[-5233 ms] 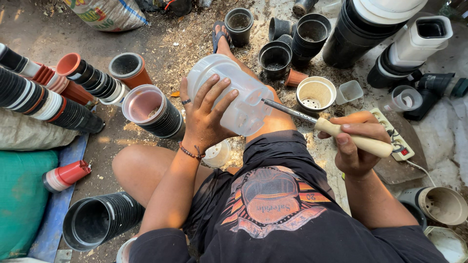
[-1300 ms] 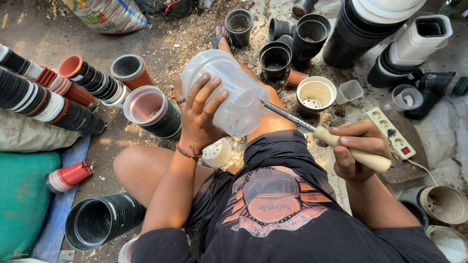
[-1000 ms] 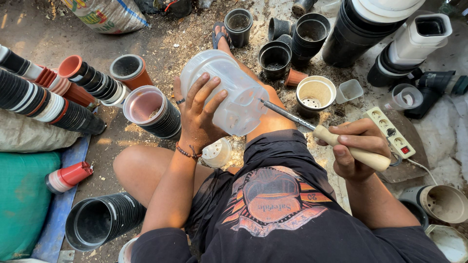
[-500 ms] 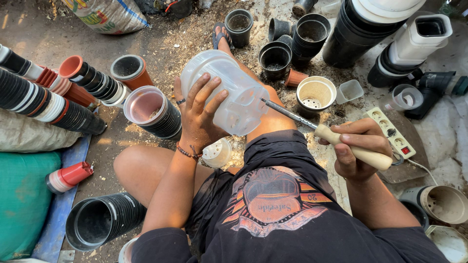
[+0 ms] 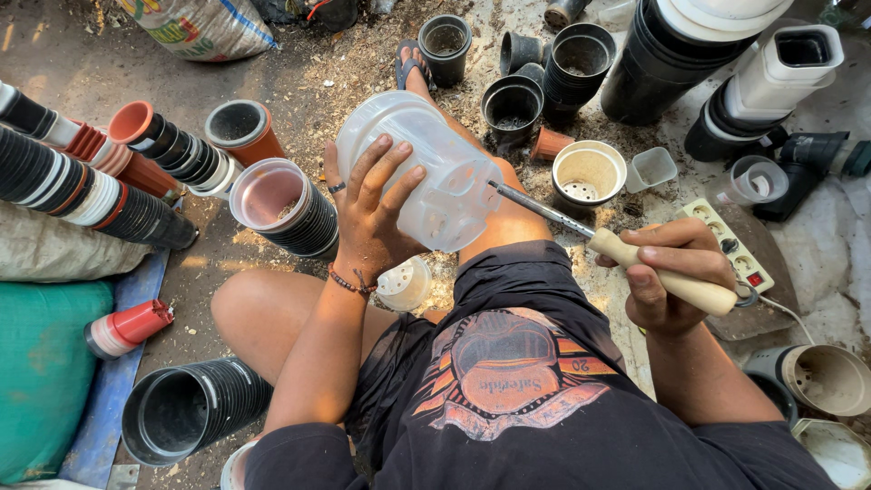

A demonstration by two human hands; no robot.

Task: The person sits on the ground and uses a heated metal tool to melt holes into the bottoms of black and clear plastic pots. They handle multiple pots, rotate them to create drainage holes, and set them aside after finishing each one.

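Left hand [image 5: 367, 213] splayed, gripping clear pot [image 5: 422, 177]; right hand [image 5: 676, 281] fisted on soldering iron [image 5: 626, 254] — keep tip square to wall, pot braced on knee

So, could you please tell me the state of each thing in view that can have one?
clear plastic pot: upside down, tilted, resting on the knee, held.
left hand: spread over the pot's side.
right hand: closed round the tool's wooden handle.
soldering tool: metal tip touching the pot's base.
cream pot: upright on the ground, empty.
black pot stack: lying on its side.
power strip: flat; on or off, cannot tell.
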